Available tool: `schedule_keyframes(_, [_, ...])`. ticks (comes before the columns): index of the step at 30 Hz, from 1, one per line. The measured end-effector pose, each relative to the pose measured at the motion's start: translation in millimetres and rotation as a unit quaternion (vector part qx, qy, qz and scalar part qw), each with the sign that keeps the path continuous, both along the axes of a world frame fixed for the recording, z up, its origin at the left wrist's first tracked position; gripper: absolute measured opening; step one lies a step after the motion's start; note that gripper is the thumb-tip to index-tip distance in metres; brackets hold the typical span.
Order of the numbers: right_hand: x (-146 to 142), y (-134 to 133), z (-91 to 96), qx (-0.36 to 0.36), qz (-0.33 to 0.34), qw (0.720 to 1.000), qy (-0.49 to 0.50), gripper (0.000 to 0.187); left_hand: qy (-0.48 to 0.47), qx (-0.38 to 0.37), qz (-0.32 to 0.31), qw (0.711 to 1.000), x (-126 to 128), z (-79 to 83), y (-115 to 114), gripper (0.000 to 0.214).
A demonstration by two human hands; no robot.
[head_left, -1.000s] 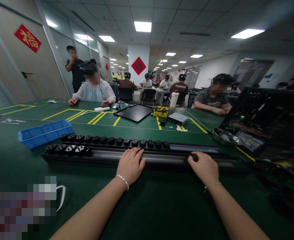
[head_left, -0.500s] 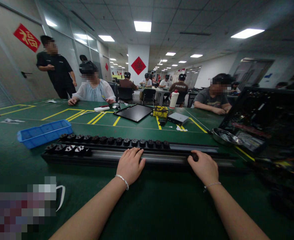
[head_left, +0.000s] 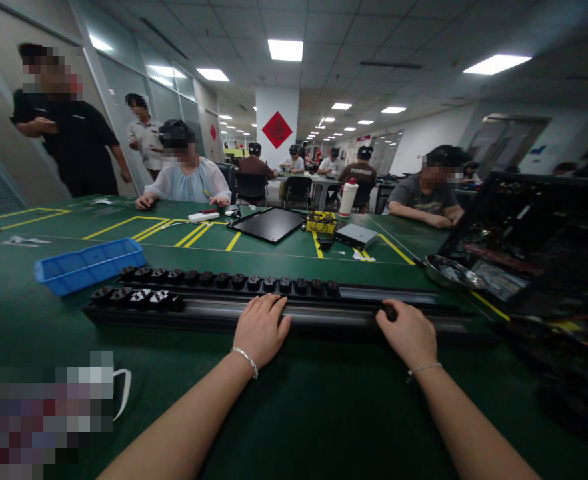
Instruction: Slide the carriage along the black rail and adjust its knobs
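A long black double rail [head_left: 324,317] lies crosswise in front of me, with a row of small dark blocky parts [head_left: 238,283] along its back channel. At the left end of its front channel sit several more, two of them with whitish tops [head_left: 149,297]. My left hand [head_left: 261,327] rests flat on the front channel, its fingers stretched out and the thumb a little apart; nothing shows in it. At the right part of the rail, my right hand [head_left: 410,332] is closed with thumb and index finger round a small dark part [head_left: 390,312], whose kind is mostly hidden.
A blue plastic bin [head_left: 91,267] lies left of the rail. Behind are a black flat panel [head_left: 268,225], a grey drive box [head_left: 356,236] and a metal bowl [head_left: 454,273]. An open dark case [head_left: 539,233] and cables crowd the right. Co-workers sit across the table.
Both my hands and the rail look unmoved. At the back left, the standing person in black has shifted left and nearer, and a person in a light shirt has come into view.
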State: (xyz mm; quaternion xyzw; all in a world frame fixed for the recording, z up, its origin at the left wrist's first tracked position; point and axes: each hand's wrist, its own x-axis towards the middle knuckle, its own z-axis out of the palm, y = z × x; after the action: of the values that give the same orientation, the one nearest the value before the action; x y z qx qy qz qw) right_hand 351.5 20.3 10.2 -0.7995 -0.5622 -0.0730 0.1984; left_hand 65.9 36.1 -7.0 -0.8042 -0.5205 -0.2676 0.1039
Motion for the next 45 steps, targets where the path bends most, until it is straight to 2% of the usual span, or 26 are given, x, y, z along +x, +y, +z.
schedule_keyframes(21, [4.7,4.1,-7.0,0.014,0.0,1.0,-0.009,0.037,-0.002,0.005,-0.002,1.0,-0.6,-2.3,1.1,0.037])
schedule_keyframes(45, [5.9,4.9,-7.0,0.02,-0.007,1.0,0.006,0.037,0.004,-0.01,-0.001,1.0,-1.2,-1.9,0.5,0.039])
